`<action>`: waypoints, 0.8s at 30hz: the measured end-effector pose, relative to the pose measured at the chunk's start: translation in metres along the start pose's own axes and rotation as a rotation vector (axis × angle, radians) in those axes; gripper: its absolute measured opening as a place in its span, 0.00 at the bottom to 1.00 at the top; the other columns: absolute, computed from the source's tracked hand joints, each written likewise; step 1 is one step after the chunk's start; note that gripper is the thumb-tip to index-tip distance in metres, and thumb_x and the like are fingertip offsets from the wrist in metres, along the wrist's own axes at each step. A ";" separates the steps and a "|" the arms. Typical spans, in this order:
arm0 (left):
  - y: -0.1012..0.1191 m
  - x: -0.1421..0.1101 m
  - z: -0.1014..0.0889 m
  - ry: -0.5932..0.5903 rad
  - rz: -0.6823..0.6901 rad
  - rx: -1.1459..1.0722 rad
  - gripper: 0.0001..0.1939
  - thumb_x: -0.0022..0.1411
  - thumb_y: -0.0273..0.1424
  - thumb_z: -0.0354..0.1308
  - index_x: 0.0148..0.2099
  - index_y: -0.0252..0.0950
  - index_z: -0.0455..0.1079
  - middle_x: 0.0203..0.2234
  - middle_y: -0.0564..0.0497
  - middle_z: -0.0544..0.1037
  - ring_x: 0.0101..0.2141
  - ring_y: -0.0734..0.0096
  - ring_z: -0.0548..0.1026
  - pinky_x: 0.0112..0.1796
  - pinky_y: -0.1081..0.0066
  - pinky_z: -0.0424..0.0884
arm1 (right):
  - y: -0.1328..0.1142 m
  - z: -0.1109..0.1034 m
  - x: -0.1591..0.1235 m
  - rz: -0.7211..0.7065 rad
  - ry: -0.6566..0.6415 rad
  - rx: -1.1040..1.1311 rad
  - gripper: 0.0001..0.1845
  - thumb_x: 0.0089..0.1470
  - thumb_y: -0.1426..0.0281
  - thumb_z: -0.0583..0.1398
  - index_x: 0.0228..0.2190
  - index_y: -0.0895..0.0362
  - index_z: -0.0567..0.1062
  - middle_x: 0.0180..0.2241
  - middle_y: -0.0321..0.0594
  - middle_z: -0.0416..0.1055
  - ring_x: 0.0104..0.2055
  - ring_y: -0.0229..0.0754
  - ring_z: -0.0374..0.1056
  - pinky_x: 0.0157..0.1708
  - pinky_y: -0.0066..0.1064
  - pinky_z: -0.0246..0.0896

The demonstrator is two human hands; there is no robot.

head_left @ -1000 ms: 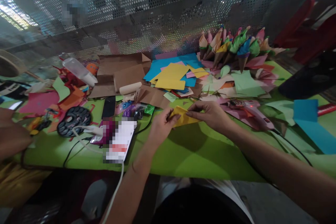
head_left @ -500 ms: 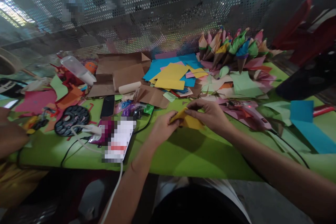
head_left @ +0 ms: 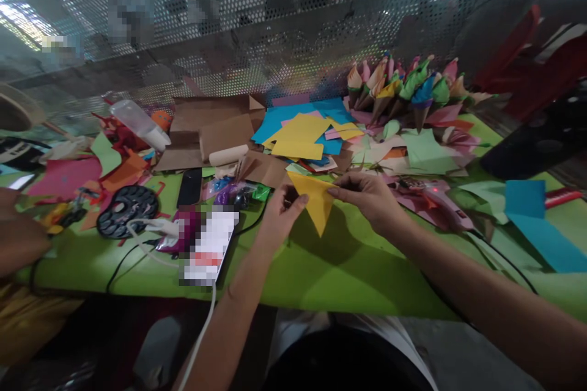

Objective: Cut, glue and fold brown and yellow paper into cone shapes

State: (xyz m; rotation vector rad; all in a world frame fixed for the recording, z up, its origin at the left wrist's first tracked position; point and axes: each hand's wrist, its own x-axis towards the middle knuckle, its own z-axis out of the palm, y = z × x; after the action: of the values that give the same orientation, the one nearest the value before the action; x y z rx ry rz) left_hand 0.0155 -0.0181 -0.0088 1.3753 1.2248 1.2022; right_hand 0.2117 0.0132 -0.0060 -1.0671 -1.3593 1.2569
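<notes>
A folded piece of yellow paper (head_left: 316, 198) hangs just above the green table (head_left: 321, 278), one pointed corner facing down toward me. My left hand (head_left: 283, 214) pinches its left side, the thumb lying on the front. My right hand (head_left: 367, 195) grips the right edge between thumb and fingertips. Behind the hands lie yellow sheets (head_left: 300, 134) on top of blue sheets (head_left: 279, 119).
Paper ice-cream cones (head_left: 419, 101) stand at the back right. A glue gun (head_left: 443, 201) with a cord lies right of my hands. At left are a phone (head_left: 211, 247) on a white cable, a black round tray (head_left: 127, 211) and another person's arm (head_left: 21, 223).
The yellow paper has been turned and opened out, so its flat face and downward point now show. My right hand has shifted slightly right, to the paper's edge.
</notes>
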 end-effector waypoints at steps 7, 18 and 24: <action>-0.007 -0.001 0.003 -0.072 -0.001 0.132 0.18 0.65 0.47 0.56 0.40 0.35 0.71 0.36 0.47 0.79 0.39 0.63 0.74 0.42 0.66 0.70 | 0.005 0.007 -0.006 0.044 -0.059 0.008 0.21 0.39 0.52 0.72 0.26 0.57 0.78 0.25 0.37 0.74 0.28 0.39 0.66 0.28 0.32 0.59; -0.007 -0.004 0.006 -0.050 0.090 0.421 0.14 0.70 0.39 0.50 0.33 0.38 0.62 0.26 0.54 0.71 0.28 0.71 0.68 0.30 0.71 0.61 | 0.006 0.008 -0.010 -0.094 -0.064 -0.172 0.13 0.49 0.59 0.66 0.27 0.56 0.78 0.28 0.38 0.76 0.31 0.42 0.68 0.32 0.33 0.60; -0.009 -0.005 0.007 -0.087 0.101 0.552 0.14 0.71 0.40 0.48 0.33 0.39 0.61 0.26 0.53 0.71 0.28 0.69 0.69 0.30 0.70 0.60 | 0.007 0.008 -0.011 -0.173 -0.023 -0.309 0.12 0.54 0.61 0.62 0.26 0.56 0.78 0.26 0.38 0.76 0.29 0.42 0.68 0.30 0.32 0.58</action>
State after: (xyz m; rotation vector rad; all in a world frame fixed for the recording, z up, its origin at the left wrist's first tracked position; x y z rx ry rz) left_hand 0.0210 -0.0222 -0.0186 1.8864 1.5055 0.8877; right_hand 0.2055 0.0016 -0.0139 -1.1179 -1.6640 0.9554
